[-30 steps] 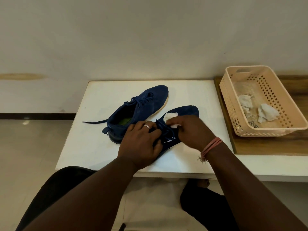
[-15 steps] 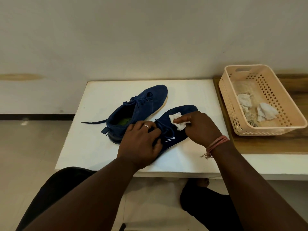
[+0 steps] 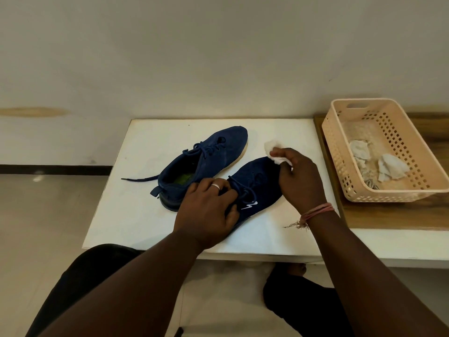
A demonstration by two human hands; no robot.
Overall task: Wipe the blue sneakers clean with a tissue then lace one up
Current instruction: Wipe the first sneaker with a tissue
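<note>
While your left hand (image 3: 209, 210) presses curled fingers over the laces of the near sneaker (image 3: 257, 190) on the white table (image 3: 136, 215), your right hand (image 3: 300, 178) pinches a crumpled white tissue (image 3: 275, 152) at the toe, so wiping looks under way. Next, bring the soft wad down onto the napped blue upper. The far sneaker (image 3: 206, 159), pale-soled, lies just beside, one lace trailing.
</note>
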